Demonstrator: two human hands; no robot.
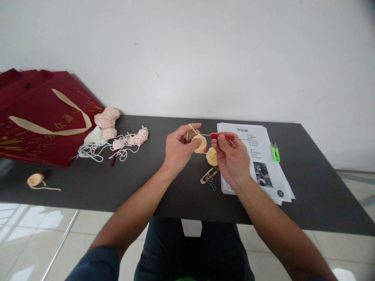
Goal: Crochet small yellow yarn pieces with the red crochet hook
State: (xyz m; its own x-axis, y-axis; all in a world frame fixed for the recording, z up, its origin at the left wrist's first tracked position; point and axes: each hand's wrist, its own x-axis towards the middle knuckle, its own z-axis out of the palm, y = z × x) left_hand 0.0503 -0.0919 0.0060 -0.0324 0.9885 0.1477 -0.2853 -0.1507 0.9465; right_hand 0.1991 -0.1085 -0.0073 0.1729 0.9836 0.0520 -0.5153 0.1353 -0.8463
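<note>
Between thumb and fingers, my left hand (pixel 180 148) pinches a small round cream crochet piece (pixel 200 143). Yarn is looped over the raised index finger. My right hand (pixel 233 158) grips a crochet hook by its red handle (pixel 222 136), and the thin metal shaft points left to the top of the crochet piece. A small orange spot shows at the piece's lower right edge. Just below, a ball of pale yellow yarn (pixel 211 156) sits partly behind my right fingers. Whether the hook tip is inside a stitch is too small to tell.
Printed sheets (pixel 243 130) lie under my right hand, with green thread snips (pixel 274 151) at their edge. A large safety pin (pixel 208 175) lies near the middle. Pink yarn (pixel 137 137), white yarn (pixel 93 136) and dark red bags (pixel 43 117) stand left; a cream crochet cup (pixel 35 180) lies front left.
</note>
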